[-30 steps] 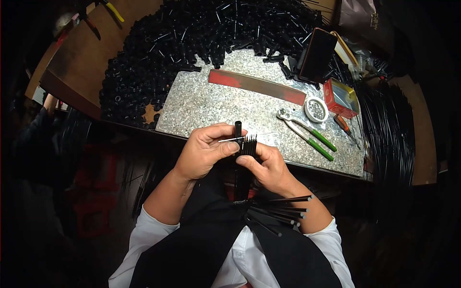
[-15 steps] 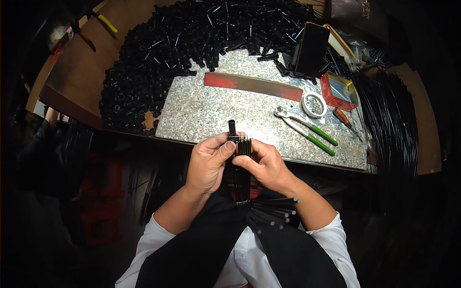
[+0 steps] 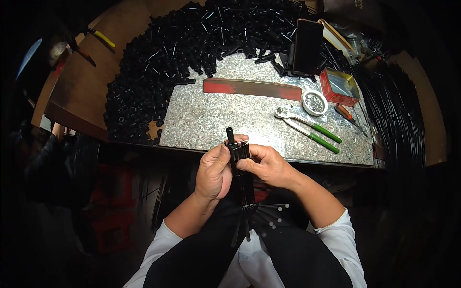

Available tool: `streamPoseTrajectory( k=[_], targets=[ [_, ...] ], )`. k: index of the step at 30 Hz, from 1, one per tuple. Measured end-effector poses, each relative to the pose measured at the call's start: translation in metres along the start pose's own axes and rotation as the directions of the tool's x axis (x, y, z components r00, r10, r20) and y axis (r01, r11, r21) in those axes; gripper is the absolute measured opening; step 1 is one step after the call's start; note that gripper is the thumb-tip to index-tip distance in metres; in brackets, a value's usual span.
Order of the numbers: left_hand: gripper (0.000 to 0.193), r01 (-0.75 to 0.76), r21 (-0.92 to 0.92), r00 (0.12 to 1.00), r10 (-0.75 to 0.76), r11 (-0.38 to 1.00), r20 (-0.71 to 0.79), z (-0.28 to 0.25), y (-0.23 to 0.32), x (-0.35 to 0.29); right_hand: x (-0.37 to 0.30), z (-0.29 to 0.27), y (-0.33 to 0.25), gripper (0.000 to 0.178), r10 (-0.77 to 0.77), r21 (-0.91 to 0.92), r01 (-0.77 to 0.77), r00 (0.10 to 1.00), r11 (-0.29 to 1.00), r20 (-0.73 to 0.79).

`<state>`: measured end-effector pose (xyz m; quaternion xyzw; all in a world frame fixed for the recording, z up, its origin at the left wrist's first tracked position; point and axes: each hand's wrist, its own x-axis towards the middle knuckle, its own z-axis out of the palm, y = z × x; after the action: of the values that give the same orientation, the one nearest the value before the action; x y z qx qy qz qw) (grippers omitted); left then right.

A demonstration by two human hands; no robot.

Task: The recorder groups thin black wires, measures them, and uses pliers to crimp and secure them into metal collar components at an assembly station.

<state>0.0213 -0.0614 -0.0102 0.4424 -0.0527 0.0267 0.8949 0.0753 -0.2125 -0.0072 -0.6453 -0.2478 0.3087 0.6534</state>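
Observation:
In front of my body, off the near edge of the board, both hands hold a black umbrella frame (image 3: 247, 189), a bundle of thin ribs. A short black tube (image 3: 230, 136) sticks up at its top, tilted slightly left. My left hand (image 3: 211, 175) is closed around the tube side, thumb raised along it. My right hand (image 3: 270, 165) pinches the upper rib ends against the tube; its fingertips are partly hidden behind them. Below, several black rods (image 3: 271, 207) with pale round tips fan out over my lap.
On the speckled board (image 3: 201, 120) lie a red-brown strip (image 3: 252, 89), green-handled pincers (image 3: 312, 129), a white bowl (image 3: 315, 103) of small metal pieces, a red tin (image 3: 340, 86) and an orange screwdriver (image 3: 350, 119). Black tubular parts (image 3: 192, 38) are heaped behind; a phone (image 3: 307, 47) stands upright.
The ribs have come up closer against the tube, which now leans left. My left thumb has lifted upright. Some lower rods have swung down to the left. The view has shifted slightly.

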Motion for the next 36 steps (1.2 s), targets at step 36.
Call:
streamPoseTrajectory(
  k=[36],
  targets=[
    [0.038,-0.098,0.036,0.975,0.103,0.995,-0.195,0.007,-0.010,0.002,0.004,-0.002,-0.016,0.025,-0.048,-0.295,0.051,0.999,0.954,0.016]
  ],
)
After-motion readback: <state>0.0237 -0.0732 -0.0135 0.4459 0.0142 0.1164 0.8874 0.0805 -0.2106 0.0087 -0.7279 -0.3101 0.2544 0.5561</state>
